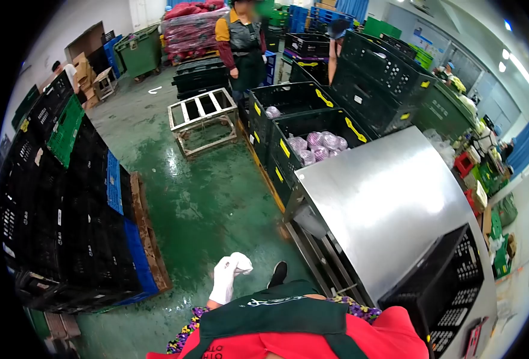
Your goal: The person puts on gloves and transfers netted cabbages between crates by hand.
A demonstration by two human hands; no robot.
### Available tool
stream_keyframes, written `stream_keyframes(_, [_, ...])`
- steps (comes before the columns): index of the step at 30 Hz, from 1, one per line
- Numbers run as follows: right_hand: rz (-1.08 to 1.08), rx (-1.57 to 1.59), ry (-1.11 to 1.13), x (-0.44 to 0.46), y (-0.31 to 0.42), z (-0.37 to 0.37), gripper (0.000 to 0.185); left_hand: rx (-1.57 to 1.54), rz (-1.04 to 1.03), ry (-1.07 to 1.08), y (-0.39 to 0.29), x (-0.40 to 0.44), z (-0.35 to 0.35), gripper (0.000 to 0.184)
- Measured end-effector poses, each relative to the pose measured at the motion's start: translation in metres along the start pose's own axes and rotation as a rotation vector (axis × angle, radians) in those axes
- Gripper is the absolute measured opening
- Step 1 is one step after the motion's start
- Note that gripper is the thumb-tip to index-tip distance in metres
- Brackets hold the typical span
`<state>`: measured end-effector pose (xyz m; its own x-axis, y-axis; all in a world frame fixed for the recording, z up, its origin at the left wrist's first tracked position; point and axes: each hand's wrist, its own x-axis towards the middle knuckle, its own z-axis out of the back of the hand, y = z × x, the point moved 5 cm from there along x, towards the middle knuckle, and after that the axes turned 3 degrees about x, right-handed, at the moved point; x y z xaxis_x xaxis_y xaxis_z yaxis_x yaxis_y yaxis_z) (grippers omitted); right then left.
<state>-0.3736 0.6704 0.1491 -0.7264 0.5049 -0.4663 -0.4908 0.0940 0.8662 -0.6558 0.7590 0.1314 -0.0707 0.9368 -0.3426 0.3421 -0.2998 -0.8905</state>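
Note:
My left hand [222, 281], in a white glove, is held low in front of my body over the green floor. Its fingers look curled, and a white lump shows at their end; whether this is the glove itself or something held, I cannot make out. A patterned cuff and my dark green apron [276, 314] are just behind it. My right hand is out of sight. To the right of my body stands a steel table [384, 185] with a black crate [438, 275] tilted on its near end. Beyond the table, a black crate [282, 128] holds several wrapped purple-and-white round items [321, 143].
Stacked black crates [85, 227] stand on a wooden pallet [147, 233] at the left. Ahead is a white metal frame [203, 113] on the wet floor [186, 191]. One person [240, 48] stands beyond it; another [336, 45] leans over crates.

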Motion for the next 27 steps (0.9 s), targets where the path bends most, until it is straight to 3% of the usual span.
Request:
stream_keyframes(6, [0.085, -0.091, 0.025, 0.015, 0.02, 0.1, 0.037, 0.15, -0.188, -0.075, -0.045, 0.067, -0.02, 0.014])
stream_keyframes(9, [0.169, -0.086, -0.229, 0.026, 0.06, 0.177, 0.038, 0.159, -0.199, -0.029, -0.068, 0.087, -0.059, 0.012])
stream_keyframes(11, [0.189, 0.057, -0.417, 0.052, 0.094, 0.221, 0.037, 0.191, -0.207, 0.035, -0.083, 0.092, -0.093, 0.01])
stream_keyframes(14, [0.25, 0.26, -0.464, 0.106, 0.126, 0.227, 0.028, 0.198, -0.11, 0.223, -0.101, 0.097, -0.137, 0.014])
stream_keyframes(17, [0.294, 0.464, -0.477, 0.137, 0.126, 0.236, 0.02, 0.142, -0.092, 0.245, -0.125, 0.102, -0.148, 0.014])
stream_keyframes(20, [0.255, 0.197, -0.671, 0.133, 0.133, 0.25, 0.018, 0.174, -0.08, 0.278, -0.113, 0.13, -0.126, 0.017])
stream_keyframes(21, [0.215, 0.094, -0.674, 0.135, 0.136, 0.249, 0.015, -0.058, 0.036, 0.302, -0.116, 0.131, -0.131, 0.018])
stream_keyframes(23, [0.263, -0.262, -0.817, 0.139, 0.147, 0.243, 0.014, -0.231, 0.115, 0.403, -0.128, 0.136, -0.135, 0.019])
stream_keyframes(27, [0.171, -0.505, -0.947, 0.157, 0.161, 0.239, 0.019, -0.316, 0.186, 0.506, -0.141, 0.147, -0.143, 0.02])
